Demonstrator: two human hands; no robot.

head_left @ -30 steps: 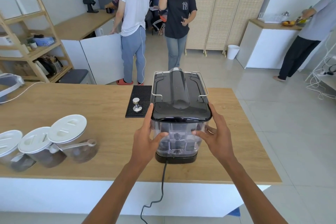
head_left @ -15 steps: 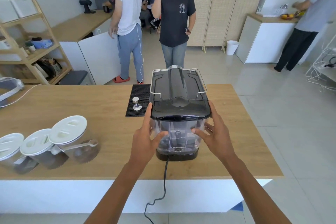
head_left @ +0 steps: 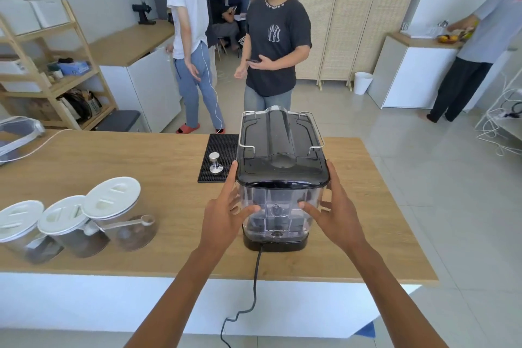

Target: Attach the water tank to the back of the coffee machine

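A black coffee machine stands on the wooden counter with its back towards me. The clear water tank with a dark lid sits upright against that back, on the machine's black base. My left hand presses its left side and front, thumb on the front face. My right hand grips the right side in the same way. Both hands hold the tank between them. The machine's front is hidden.
The black power cord runs from the base over the counter's near edge. A black tamping mat with a metal tamper lies left of the machine. Three lidded jars stand at left. Several people stand beyond the counter.
My hands stay on the tank's sides with little shift. The view has tilted slightly. The person in the white shirt has turned, and the one in the dark shirt has lowered an arm.
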